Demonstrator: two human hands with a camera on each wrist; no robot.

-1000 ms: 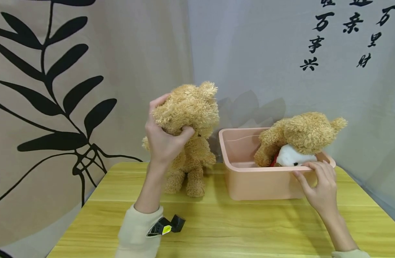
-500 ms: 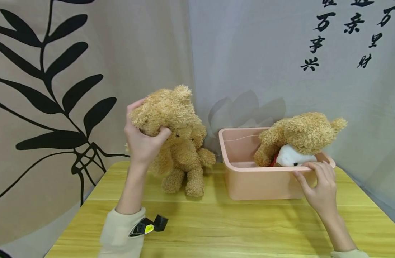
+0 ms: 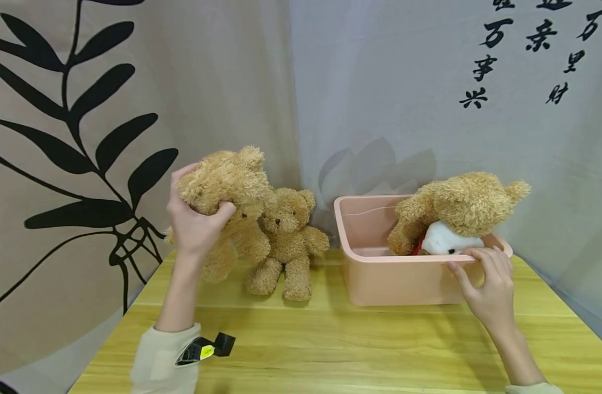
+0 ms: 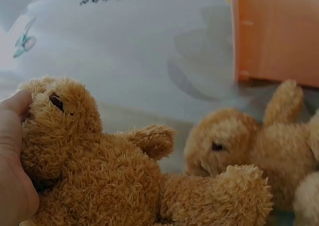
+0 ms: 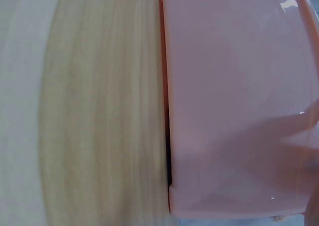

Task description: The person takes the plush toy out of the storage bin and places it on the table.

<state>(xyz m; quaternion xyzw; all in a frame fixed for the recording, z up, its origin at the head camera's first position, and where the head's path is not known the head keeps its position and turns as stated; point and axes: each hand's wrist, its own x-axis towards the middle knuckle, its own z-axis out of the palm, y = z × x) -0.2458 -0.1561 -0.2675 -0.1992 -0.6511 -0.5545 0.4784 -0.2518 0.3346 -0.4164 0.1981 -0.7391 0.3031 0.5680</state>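
Note:
In the head view my left hand grips a fluffy golden teddy bear by its head, thumb across the face. The bear tilts sideways at the table's back left. Beside it, a smaller-looking brown teddy bear sits facing forward, partly overlapped by the held one. The left wrist view shows the gripped bear close up and the sitting one to its right. My right hand holds the front rim of a pink plastic bin, fingers over the rim and thumb outside.
Another golden teddy bear leans in the bin over a white plush toy with some red beside it. Wood-grain table lies beneath everything. A grey curtain hangs close behind, and a small black device sits on the left sleeve.
My left hand has carried its teddy bear leftward and somewhat down, uncovering the sitting bear behind it. The right hand and the bin have stayed put.

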